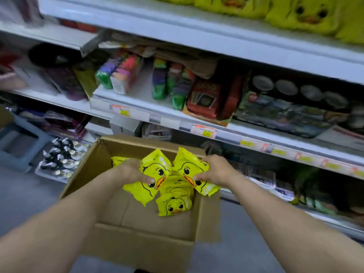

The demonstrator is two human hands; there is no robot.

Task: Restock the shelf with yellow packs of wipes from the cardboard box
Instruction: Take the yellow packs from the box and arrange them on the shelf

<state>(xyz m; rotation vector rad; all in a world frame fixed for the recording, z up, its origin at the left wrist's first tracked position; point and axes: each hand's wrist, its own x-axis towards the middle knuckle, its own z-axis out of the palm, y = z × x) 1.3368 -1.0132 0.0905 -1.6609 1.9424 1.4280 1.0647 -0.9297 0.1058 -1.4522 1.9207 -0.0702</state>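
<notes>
Yellow packs [174,203]: lying in a loose heap inside the cardboard box [141,235], duck faces showing upward.
Left pack [155,174]: hanging tilted just above the heap, just beside the right pack.
Left hand [134,171]: grasping the left pack, with the thumb pressing across its front and the fingers wrapping behind.
Right pack [192,168]: hanging tilted the other way, its lower corner sticking out over the box's right wall.
Right hand [215,170]: grasping the right pack, with the thumb lying on the duck's face.
Cardboard box: standing open with its flaps up, between the two forearms and in front of the shelving.
Middle shelf [216,133]: carrying colourful packets [161,81] and a red card-game box [206,97], with price tags running along its edge.
Top shelf [177,18]: holding more yellow duck packs [303,14], which are blurring at the upper right.
Floor, left of box: a blue-grey stool [17,142] and a tray of small bottles [61,160] are sitting near each other.
</notes>
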